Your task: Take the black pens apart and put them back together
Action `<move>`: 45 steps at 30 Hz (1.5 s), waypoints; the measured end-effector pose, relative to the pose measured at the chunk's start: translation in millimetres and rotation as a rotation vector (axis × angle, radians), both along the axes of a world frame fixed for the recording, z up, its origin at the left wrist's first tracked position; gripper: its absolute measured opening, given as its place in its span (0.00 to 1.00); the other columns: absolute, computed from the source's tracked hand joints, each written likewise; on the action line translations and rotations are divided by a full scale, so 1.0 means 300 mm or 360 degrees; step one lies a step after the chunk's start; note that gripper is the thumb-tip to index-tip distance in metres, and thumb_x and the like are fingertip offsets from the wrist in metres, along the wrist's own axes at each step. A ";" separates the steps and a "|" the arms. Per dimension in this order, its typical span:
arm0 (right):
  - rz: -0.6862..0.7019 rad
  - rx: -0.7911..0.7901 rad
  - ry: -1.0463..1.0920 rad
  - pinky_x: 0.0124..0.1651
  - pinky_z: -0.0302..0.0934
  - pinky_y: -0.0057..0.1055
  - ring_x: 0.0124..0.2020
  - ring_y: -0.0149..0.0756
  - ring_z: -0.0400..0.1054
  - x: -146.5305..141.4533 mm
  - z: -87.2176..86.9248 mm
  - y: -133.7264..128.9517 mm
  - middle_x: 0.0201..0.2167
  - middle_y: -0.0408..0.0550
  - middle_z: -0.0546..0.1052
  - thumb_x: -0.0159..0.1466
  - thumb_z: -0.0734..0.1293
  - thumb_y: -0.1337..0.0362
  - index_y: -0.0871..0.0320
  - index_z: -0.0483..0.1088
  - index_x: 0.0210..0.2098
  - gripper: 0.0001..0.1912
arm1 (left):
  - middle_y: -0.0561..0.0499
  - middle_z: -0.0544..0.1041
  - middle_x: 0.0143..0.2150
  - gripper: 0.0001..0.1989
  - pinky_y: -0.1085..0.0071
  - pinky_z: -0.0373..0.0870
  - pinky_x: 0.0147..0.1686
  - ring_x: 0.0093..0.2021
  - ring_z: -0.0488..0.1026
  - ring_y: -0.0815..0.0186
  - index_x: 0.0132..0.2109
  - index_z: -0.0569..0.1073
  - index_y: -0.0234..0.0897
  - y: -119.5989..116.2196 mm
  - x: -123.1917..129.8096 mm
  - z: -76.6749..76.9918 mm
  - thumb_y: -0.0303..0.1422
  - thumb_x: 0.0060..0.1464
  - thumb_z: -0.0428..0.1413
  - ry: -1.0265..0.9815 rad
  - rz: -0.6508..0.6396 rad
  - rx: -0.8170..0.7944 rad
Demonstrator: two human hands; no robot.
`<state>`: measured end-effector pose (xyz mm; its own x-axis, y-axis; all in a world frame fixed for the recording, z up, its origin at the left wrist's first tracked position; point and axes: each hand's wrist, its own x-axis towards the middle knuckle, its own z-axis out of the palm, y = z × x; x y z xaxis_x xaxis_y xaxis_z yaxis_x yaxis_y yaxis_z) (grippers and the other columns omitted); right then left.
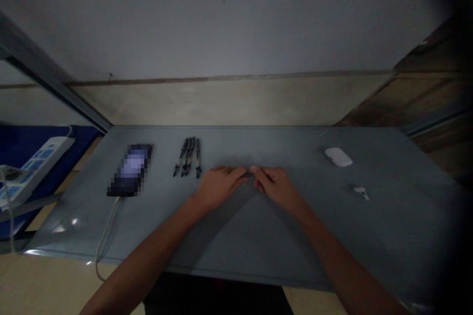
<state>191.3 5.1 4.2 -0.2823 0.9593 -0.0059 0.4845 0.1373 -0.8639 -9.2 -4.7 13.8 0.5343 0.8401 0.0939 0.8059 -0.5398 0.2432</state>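
Note:
Over the middle of the grey table (pixel 244 246), my left hand (pixel 220 184) and my right hand (pixel 276 187) face each other with their fingertips almost meeting. Both hands have their fingers closed around something small and dark between them, too hidden to name. Left of my left hand lie several slim black pen-like pieces (pixel 187 156) side by side, with light bands at their middles. A dark phone (pixel 131 170) with a lit, blurred screen rests farther left, a pale cable running from its near end.
A white rounded case (pixel 338 157) and a small white piece (pixel 361 192) lie on the table's right side. A white power strip (pixel 35 170) sits on a blue surface at far left. The wall (pixel 229 101) rises behind the table.

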 end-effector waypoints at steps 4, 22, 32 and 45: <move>0.0070 0.0137 0.0094 0.28 0.58 0.29 0.25 0.34 0.66 0.000 0.005 0.004 0.22 0.43 0.72 0.67 0.63 0.48 0.55 0.72 0.33 0.18 | 0.45 0.81 0.39 0.20 0.69 0.71 0.34 0.38 0.79 0.60 0.50 0.71 0.38 0.006 -0.006 0.005 0.41 0.72 0.37 0.0002 0.0108 -0.0048; 0.0138 0.0148 -0.0085 0.26 0.54 0.30 0.20 0.33 0.62 0.002 -0.008 0.004 0.17 0.43 0.68 0.70 0.58 0.47 0.56 0.68 0.22 0.26 | 0.48 0.82 0.41 0.21 0.70 0.71 0.34 0.39 0.80 0.59 0.53 0.71 0.42 0.004 -0.012 0.024 0.46 0.70 0.39 -0.0008 -0.0054 -0.0095; 0.0204 0.0263 -0.0163 0.26 0.52 0.30 0.22 0.33 0.60 0.003 0.012 -0.003 0.18 0.41 0.63 0.70 0.58 0.48 0.55 0.62 0.22 0.25 | 0.46 0.82 0.42 0.21 0.69 0.72 0.34 0.37 0.80 0.59 0.56 0.71 0.44 0.007 -0.016 0.017 0.47 0.69 0.42 -0.0039 -0.0050 -0.0127; 0.0017 0.0235 0.0024 0.24 0.46 0.31 0.20 0.31 0.53 -0.031 0.014 -0.024 0.17 0.39 0.56 0.69 0.59 0.49 0.54 0.56 0.20 0.25 | 0.42 0.80 0.36 0.23 0.67 0.73 0.32 0.33 0.80 0.58 0.53 0.72 0.38 -0.008 0.010 -0.002 0.46 0.70 0.40 0.0188 0.0017 -0.0034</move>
